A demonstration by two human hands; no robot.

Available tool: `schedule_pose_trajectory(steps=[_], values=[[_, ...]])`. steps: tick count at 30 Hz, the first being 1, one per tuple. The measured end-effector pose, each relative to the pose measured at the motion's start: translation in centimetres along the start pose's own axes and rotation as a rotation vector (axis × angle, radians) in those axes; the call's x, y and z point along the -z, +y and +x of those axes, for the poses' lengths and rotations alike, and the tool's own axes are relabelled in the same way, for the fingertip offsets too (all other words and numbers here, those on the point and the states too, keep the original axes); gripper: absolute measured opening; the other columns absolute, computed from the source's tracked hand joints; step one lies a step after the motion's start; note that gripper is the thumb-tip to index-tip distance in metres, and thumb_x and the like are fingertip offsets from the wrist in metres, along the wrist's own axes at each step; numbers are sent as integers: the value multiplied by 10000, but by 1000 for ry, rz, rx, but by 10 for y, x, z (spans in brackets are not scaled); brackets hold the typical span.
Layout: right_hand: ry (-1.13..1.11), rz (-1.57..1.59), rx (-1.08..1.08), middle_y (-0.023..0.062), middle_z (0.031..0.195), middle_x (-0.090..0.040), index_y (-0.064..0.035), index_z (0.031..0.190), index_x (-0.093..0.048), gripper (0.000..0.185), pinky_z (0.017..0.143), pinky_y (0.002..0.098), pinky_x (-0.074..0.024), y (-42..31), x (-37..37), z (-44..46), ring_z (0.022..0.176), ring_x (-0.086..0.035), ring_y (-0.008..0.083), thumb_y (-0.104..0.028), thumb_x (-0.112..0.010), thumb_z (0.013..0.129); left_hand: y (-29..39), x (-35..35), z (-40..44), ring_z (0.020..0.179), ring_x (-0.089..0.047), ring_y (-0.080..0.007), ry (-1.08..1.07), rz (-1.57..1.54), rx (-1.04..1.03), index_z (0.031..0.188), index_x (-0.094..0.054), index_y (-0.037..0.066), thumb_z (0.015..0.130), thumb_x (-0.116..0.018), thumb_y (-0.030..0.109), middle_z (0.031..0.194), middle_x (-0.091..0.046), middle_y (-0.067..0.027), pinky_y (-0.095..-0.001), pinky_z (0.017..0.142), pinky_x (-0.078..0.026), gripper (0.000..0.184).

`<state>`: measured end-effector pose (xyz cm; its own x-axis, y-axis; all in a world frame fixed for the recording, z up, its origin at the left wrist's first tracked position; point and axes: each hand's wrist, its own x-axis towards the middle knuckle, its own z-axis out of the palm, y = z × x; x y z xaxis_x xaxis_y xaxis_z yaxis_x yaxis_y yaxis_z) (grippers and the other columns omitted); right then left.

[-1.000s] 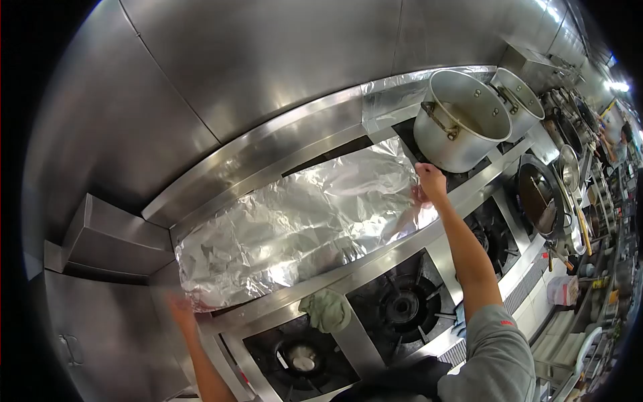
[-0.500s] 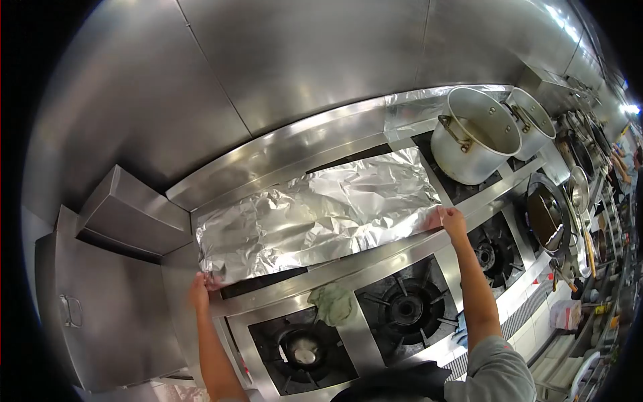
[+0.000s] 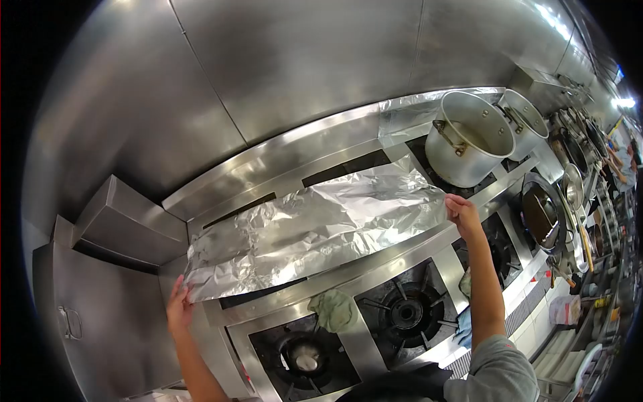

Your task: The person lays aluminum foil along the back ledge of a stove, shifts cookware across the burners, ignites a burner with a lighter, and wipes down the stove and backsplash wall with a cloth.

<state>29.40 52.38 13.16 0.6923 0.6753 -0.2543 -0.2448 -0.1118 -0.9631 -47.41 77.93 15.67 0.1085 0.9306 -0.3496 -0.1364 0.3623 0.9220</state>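
Hands: from the head camera, both are closed on the foil (image 3: 321, 231); the left hand (image 3: 178, 307) grips its near corner well to the left of the big pot (image 3: 462, 161), and the right hand (image 3: 463, 214) pinches the other end just in front of that pot.

Foil: one long, creased sheet to the left of the big pot, stretched lengthwise over the back of the stove (image 3: 365, 271). Its near edge looks raised; whether the middle rests on anything, I cannot tell.

Foil done: judging by its look, opened out to full length and roughly lined up with the stove, left of the big pot.

Foil left: seemingly only part-way, as both ends are held and the sheet does not lie flat; a dark slot (image 3: 345, 167) behind it, left of the big pot, is uncovered.

Cloth (image 3: 333, 310): green and crumpled, in front of the big pot and to its left, near a burner (image 3: 406, 311).

Second pot (image 3: 526, 124): just beside the big pot, on its right.
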Motion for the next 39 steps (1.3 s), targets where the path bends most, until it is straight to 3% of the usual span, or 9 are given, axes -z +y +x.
schedule_pose_trajectory(steps=[6,10,14,18,20,23,25,29,39], values=[[-195,56,58,29,998,-651,26,1178,-596,331,758,253,-491,-68,-16,9,851,-608,114,-119,-629,881,77,8,22,1201,-507,-163,-103,135,-89,1370,-436,6,917,-544,125,1352,-511,-90,-280,932,-443,481],[-249,54,292,-15,1041,-635,-45,1255,-573,414,784,259,-470,-157,-38,5,862,-597,101,-37,-610,843,180,-13,2,1025,-547,-28,-145,147,-279,1383,-433,26,925,-561,196,1365,-505,-54,-177,651,-429,504],[-274,180,635,50,984,-623,35,1295,-497,441,750,272,-476,-231,-46,-34,801,-584,129,47,-529,856,229,-16,-62,1276,-423,-202,-49,45,-665,1453,-276,18,964,-507,161,1463,-366,-105,-347,987,-424,559],[-331,347,781,45,974,-599,-33,881,-608,134,730,252,-433,-208,-31,-16,813,-547,128,75,-535,851,190,55,-56,1280,-422,-216,84,-148,-920,1458,-237,20,960,-518,126,1471,-343,-118,-404,1041,-384,582],[-408,538,789,30,930,-589,-73,601,-520,287,718,244,-431,-177,-51,-5,818,-554,139,114,-572,812,146,86,-16,1274,-428,-217,47,-163,-867,1434,-285,18,957,-524,114,1461,-358,-123,-400,1044,-381,542],[-318,222,724,81,919,-630,-24,801,-689,125,744,283,-468,-122,-84,46,840,-591,170,67,-605,814,108,42,23,1229,-481,-221,-116,-115,-590,1337,-424,-18,953,-526,79,1389,-457,-131,-369,1043,-384,409],[-108,-90,674,72,932,-654,14,850,-699,109,734,247,-464,-98,-114,71,816,-592,136,43,-595,840,85,51,70,1181,-529,-214,31,-44,-469,1289,-470,-57,945,-535,53,1325,-525,-137,-335,1029,-396,367],[-108,153,343,21,875,-660,-26,903,-724,152,649,227,-458,-69,-152,137,689,-547,87,-1,-576,884,88,2,106,1147,-558,-188,125,-58,-502,1295,-476,-64,936,-542,27,1312,-546,-133,-290,972,-441,376],[296,-275,312,26,676,-641,-1,870,-734,214,512,234,-394,-16,-166,242,562,-506,88,29,-561,748,66,-30,179,875,-611,-75,378,132,-323,1156,-629,5,843,-695,83,1020,-680,-27,-212,726,-462,329]])
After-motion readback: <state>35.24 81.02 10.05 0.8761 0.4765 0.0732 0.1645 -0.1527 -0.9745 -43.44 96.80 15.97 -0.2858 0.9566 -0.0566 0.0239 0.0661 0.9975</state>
